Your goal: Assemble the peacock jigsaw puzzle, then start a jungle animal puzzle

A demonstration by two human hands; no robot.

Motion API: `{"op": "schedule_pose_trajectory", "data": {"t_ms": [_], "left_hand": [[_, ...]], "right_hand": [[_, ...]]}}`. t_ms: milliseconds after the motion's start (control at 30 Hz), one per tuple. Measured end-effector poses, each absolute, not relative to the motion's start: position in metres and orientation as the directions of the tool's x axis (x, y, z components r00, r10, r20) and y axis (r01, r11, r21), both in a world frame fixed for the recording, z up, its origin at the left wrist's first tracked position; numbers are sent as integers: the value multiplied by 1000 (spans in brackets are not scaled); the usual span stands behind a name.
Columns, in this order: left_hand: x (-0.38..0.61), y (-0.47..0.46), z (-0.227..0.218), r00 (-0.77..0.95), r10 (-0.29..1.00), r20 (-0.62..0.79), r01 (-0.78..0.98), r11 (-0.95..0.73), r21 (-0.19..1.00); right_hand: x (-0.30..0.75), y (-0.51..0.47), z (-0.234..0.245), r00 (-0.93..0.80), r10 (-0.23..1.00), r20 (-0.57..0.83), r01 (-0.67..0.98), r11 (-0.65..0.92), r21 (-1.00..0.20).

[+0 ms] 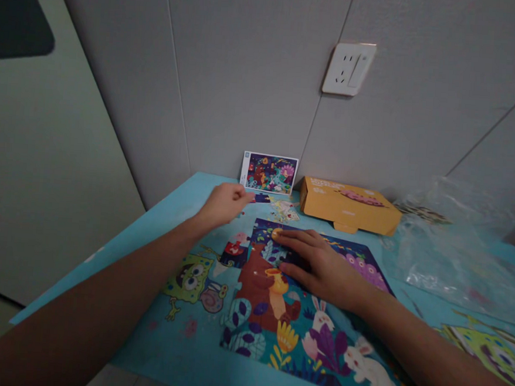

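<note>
My left hand (227, 204) reaches to the back of the table, its thumb and forefinger pinched at the edge of a dark blue puzzle piece (262, 198). Whether that piece is lifted, I cannot tell. My right hand (317, 262) lies over the upper part of a colourful jigsaw puzzle (270, 326), fingers stretched out flat, hiding some of it. A bear, rabbits and flowers show on the puzzle. At its left edge lies a dark piece with red on it (234, 251). Behind the hands, a small reference picture (271, 173) leans against the wall.
A yellow box (349, 206) stands at the back by the wall. Crumpled clear plastic bags (451, 259) cover the right side. The light blue tabletop (166, 360) carries printed cartoon figures. A wall socket (349, 69) is above.
</note>
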State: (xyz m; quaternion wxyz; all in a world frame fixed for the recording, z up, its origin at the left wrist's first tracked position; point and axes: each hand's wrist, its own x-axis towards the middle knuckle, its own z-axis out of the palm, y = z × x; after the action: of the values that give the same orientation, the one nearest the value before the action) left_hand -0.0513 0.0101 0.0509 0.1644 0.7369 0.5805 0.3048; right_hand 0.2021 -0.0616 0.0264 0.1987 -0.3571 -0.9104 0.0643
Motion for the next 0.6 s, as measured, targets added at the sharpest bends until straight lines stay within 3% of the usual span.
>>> {"op": "schedule_pose_trajectory", "data": {"t_ms": [67,133,200,267,367,500,600], "left_hand": [[-65,22,47,-26,905,424,839,-211,501],[-76,33,39,-96,889,448,891,-123,437],[-82,42,28,-29,902,432,904,-160,396],[-82,49,17,150,891,428,884,-315,346],[-76,56,6,312,894,322,870,-405,282],[-72,58,4,352,913,205,881,-398,256],[-73,57,7,363,903,231,866,-418,275]], "right_hand": [[202,-62,26,-697,655,291,610,755,-240],[202,-62,27,-702,650,292,604,760,-241],[202,-62,28,-694,652,305,601,758,-255],[201,-62,29,-689,653,314,597,758,-265],[200,-62,30,-696,647,313,588,763,-270],[200,-61,29,-690,651,317,586,759,-283],[201,-62,29,-683,659,315,593,752,-289]]}}
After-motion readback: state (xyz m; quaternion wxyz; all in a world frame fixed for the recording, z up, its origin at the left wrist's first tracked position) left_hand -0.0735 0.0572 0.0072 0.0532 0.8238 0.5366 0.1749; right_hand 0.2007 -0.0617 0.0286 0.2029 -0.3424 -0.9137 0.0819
